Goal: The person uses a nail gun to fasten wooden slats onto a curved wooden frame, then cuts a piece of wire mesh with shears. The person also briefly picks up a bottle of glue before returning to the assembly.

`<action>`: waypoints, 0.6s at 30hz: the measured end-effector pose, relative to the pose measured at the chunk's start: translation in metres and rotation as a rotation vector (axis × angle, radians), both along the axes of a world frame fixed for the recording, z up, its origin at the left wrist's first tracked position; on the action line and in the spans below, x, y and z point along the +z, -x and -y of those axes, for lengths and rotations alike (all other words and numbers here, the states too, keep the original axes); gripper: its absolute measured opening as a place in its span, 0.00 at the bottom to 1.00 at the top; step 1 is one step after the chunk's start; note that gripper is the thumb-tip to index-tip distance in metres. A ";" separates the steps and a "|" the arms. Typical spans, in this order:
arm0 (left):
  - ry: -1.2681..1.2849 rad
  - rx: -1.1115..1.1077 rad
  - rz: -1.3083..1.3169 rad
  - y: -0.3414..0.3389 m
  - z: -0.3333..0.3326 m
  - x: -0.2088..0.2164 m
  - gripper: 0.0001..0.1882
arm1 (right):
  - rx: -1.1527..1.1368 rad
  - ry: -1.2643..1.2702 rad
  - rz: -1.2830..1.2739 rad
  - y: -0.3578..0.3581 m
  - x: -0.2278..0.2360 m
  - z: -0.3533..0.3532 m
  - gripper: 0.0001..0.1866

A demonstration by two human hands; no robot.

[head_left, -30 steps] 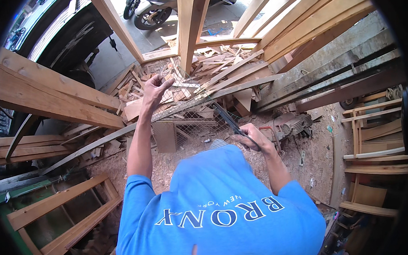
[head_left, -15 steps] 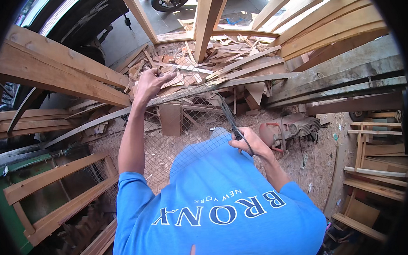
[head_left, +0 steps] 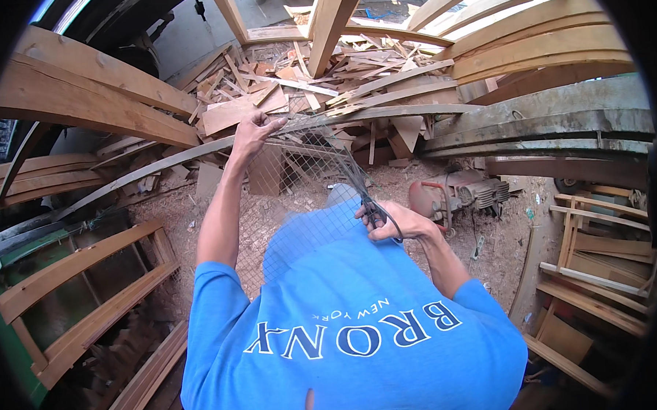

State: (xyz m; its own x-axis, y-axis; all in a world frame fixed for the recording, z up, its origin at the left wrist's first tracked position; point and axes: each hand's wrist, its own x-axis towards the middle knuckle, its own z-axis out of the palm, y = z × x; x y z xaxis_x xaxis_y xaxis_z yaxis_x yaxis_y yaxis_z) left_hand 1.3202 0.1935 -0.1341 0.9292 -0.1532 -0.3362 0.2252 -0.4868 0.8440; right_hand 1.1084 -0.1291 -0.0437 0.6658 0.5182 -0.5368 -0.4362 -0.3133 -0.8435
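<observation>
A sheet of thin wire mesh (head_left: 252,216) hangs upright in front of my blue shirt, with sawdust and wood scraps showing through it. My left hand (head_left: 252,133) is raised at the mesh's upper edge, thumb and fingers pinched on it. Lower and to the right, my right hand (head_left: 394,221) is closed around the dark handles of a pair of shears (head_left: 373,209). A looped handle stands out past its fingers. The narrow blades point up and away along the mesh's right side; whether they touch a wire is too fine to tell.
A long wooden rail (head_left: 405,111) crosses beyond the mesh, with a heap of wood offcuts (head_left: 279,75) behind it. A red-and-grey motor machine (head_left: 460,193) sits on the sawdust floor at right. Wooden frames (head_left: 97,288) stand at left, with stacked timber pieces (head_left: 596,288) at right.
My left hand has shifted slightly right, still pinching the mesh. My right hand with the shears has come a little left. The view has tilted slightly downward.
</observation>
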 end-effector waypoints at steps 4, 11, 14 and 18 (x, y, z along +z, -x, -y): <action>-0.045 0.042 0.046 0.006 -0.008 -0.012 0.27 | -0.144 0.153 -0.115 0.000 -0.005 0.001 0.20; -0.076 0.019 -0.017 0.015 -0.013 -0.025 0.26 | -0.193 0.335 0.065 0.001 -0.010 -0.010 0.18; -0.131 0.012 0.050 0.018 -0.008 -0.031 0.27 | -0.243 0.304 -0.053 -0.001 -0.009 -0.015 0.20; -0.106 0.074 0.059 0.032 0.004 -0.041 0.29 | -0.275 0.184 -0.112 -0.006 -0.010 -0.018 0.22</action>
